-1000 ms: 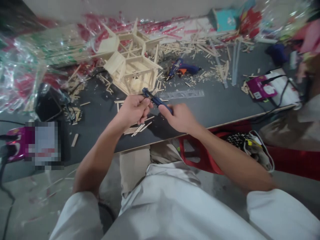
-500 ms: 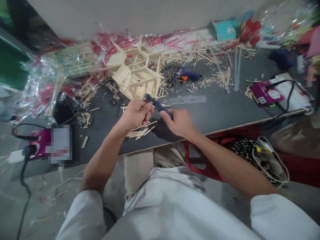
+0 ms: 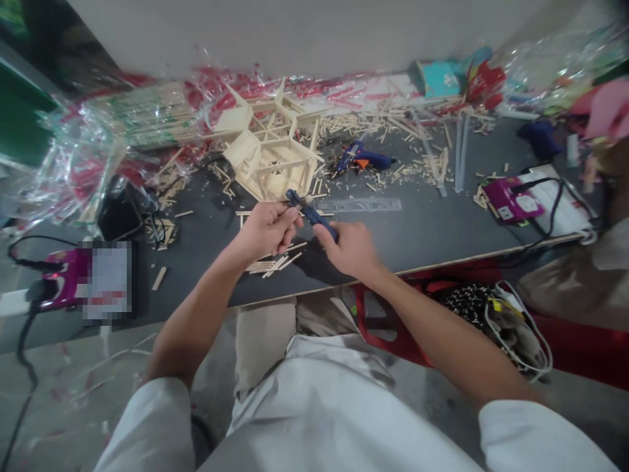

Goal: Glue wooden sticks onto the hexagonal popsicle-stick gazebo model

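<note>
While the left grip [image 3: 272,227] pinches closed in front of the wooden-stick framework [image 3: 284,164], perhaps steadying a piece too hidden to tell, the dark-blue hand tool [image 3: 313,215] reaches those fingers, clasped in the right grip [image 3: 351,248] presumably for control, the glue gun [image 3: 369,158] within reach behind.

One head-worn camera looks forward and down over the light grey cloth shirt [image 3: 319,406]. The bare left hand [image 3: 270,229] and bare right hand [image 3: 351,248] lie mid-frame at close range; the dark grey flat tabletop [image 3: 388,239] extends beyond to the pale grey wall [image 3: 295,36]. Frame margins appear blurred, possibly by a wide lens.
</note>
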{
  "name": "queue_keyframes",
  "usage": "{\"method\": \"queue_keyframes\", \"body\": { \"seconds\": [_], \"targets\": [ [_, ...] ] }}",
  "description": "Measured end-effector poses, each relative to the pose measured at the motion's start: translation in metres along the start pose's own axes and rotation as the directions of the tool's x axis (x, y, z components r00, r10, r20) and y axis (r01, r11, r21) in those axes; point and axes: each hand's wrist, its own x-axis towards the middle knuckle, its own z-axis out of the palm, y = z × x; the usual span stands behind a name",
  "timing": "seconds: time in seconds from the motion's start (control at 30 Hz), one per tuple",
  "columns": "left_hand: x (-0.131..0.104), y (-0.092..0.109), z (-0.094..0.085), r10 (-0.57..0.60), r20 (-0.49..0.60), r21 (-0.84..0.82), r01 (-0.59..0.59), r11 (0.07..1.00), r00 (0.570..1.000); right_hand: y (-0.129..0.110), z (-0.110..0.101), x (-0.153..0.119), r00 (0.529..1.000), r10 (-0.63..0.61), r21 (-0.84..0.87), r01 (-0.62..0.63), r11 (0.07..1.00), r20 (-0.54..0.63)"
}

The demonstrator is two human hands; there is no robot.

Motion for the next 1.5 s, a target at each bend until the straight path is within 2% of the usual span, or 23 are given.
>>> {"method": "queue_keyframes", "body": {
  "seconds": [0.33, 0.43, 0.5, 0.57, 0.63, 0.87, 1.0, 1.13, 1.3, 1.4, 1.5],
  "targets": [
    [0.009, -0.019, -0.004, 0.018, -0.028, 0.042, -0.017, 0.999, 0.999, 0.001, 0.003, 0.003, 0.999, 0.012, 0.005, -0.012, 1.0, 0.035],
    [0.011, -0.024, -0.003, 0.098, -0.062, 0.179, -0.086, 0.98, 0.993, 0.002, 0.0, 0.002, 0.999, 0.02, 0.035, -0.021, 0.999, 0.033],
    [0.011, -0.026, -0.004, 0.228, -0.11, 0.401, -0.166, 0.901, 0.967, 0.003, -0.004, 0.0, 0.999, 0.007, 0.07, -0.01, 0.997, 0.034],
    [0.011, -0.027, -0.004, 0.358, -0.12, 0.6, -0.219, 0.769, 0.926, 0.004, -0.008, -0.002, 1.0, -0.007, 0.113, 0.004, 0.994, 0.022],
    [0.01, -0.027, -0.005, 0.41, -0.093, 0.672, -0.247, 0.698, 0.907, 0.005, -0.013, -0.004, 1.0, -0.015, 0.147, 0.014, 0.989, 0.007],
    [0.007, -0.024, -0.006, 0.426, -0.051, 0.643, -0.297, 0.706, 0.903, 0.009, -0.022, -0.006, 1.0, -0.011, 0.211, 0.006, 0.977, 0.023],
    [0.006, -0.023, -0.008, 0.385, -0.03, 0.602, -0.291, 0.744, 0.922, 0.019, -0.025, -0.012, 0.999, 0.011, 0.263, -0.002, 0.965, -0.034],
    [0.006, -0.023, -0.011, 0.381, -0.028, 0.551, -0.304, 0.777, 0.924, 0.042, -0.029, -0.022, 0.988, 0.098, 0.246, -0.067, 0.967, -0.117],
    [0.007, -0.026, -0.013, 0.388, -0.028, 0.54, -0.313, 0.782, 0.921, 0.078, -0.04, -0.032, 0.954, 0.261, 0.33, -0.202, 0.922, -0.146],
    [0.007, -0.027, -0.014, 0.421, -0.005, 0.578, -0.341, 0.742, 0.907, 0.093, -0.049, -0.038, 0.926, 0.319, 0.206, -0.278, 0.938, -0.203],
    [0.006, -0.027, -0.014, 0.431, 0.028, 0.6, -0.36, 0.714, 0.902, 0.103, -0.052, -0.04, 0.919, 0.287, -0.015, -0.302, 0.953, -0.269]
  ]
}}
